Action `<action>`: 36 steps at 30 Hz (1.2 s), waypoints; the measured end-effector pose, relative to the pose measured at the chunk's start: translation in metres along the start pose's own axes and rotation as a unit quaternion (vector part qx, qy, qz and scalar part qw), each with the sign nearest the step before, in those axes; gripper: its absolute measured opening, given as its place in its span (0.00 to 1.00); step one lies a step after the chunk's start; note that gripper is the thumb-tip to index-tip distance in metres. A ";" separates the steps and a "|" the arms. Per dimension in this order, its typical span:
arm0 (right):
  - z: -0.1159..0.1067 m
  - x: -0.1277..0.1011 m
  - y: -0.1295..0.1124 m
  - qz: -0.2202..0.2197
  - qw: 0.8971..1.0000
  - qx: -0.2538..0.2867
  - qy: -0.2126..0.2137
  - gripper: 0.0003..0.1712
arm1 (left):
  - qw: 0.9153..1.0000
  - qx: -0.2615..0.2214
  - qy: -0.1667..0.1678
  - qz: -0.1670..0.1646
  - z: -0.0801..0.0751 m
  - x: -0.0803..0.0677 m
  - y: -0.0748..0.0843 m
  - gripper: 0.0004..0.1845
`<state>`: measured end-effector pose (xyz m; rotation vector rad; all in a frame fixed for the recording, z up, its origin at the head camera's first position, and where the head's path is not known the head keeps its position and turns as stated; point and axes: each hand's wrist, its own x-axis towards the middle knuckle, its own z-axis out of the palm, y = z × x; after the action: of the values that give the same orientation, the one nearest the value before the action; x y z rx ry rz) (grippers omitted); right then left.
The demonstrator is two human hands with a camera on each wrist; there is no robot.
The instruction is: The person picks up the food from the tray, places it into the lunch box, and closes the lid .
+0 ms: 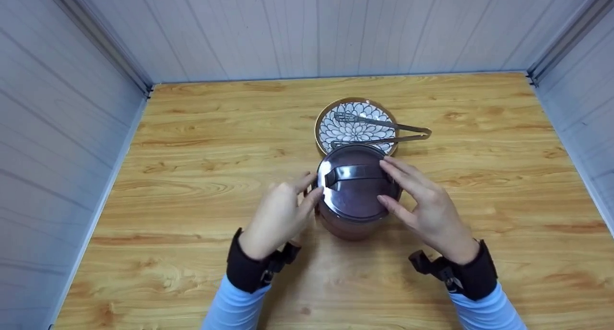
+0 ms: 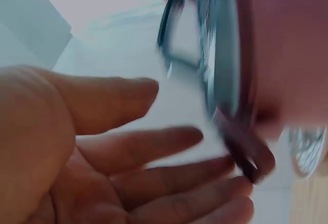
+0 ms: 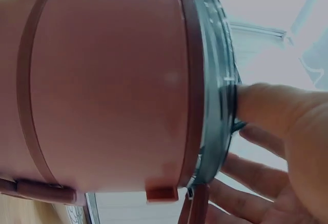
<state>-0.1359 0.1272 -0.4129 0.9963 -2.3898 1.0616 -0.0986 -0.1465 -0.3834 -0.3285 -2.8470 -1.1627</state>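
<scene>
A pinkish-brown barrel-shaped canister point(image 1: 351, 230) stands upright on the table, topped by a dark glossy lid point(image 1: 357, 200) with a strap-like handle point(image 1: 357, 172). My left hand point(image 1: 280, 217) is at the lid's left edge. In the left wrist view its fingers are extended, with fingertips by a brown side clip point(image 2: 256, 157); blur hides whether they touch it. On the other side, my right hand point(image 1: 434, 210) has its thumb against the lid and its fingers spread along the right rim. Another side clip point(image 3: 199, 203) hangs near those fingers in the right wrist view.
Behind the canister lies a round plate point(image 1: 328, 131) with a petal pattern and brown rim, partly hidden by the lid. Metal tongs point(image 1: 413, 128) rest across it, their bend overhanging its right side. Pale panel walls point(image 1: 297, 32) bound the wooden table point(image 1: 216, 143) at the back and sides.
</scene>
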 end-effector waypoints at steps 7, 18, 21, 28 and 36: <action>0.011 -0.001 -0.001 -0.025 0.998 -0.023 -0.050 0.37 | 1.000 -0.014 0.022 0.015 0.009 0.003 -0.003 0.21; 0.014 0.002 -0.001 -0.028 0.998 -0.012 -0.046 0.37 | 0.996 -0.083 0.018 -0.023 0.005 0.008 -0.011 0.16; 0.013 0.001 -0.001 -0.025 0.999 -0.012 -0.047 0.37 | 0.993 -0.116 0.023 -0.024 0.007 0.010 -0.013 0.16; 0.012 -0.001 0.000 -0.024 0.999 -0.011 -0.034 0.37 | 0.976 -0.206 0.015 -0.069 0.022 0.022 -0.019 0.17; 0.014 -0.001 -0.004 -0.029 0.999 0.002 -0.017 0.33 | 0.992 -0.112 0.019 -0.056 0.028 0.019 -0.012 0.25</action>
<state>-0.1326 0.1155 -0.4205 1.0872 -2.3719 1.0369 -0.1187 -0.1320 -0.4097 -0.1532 -2.7371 -1.4966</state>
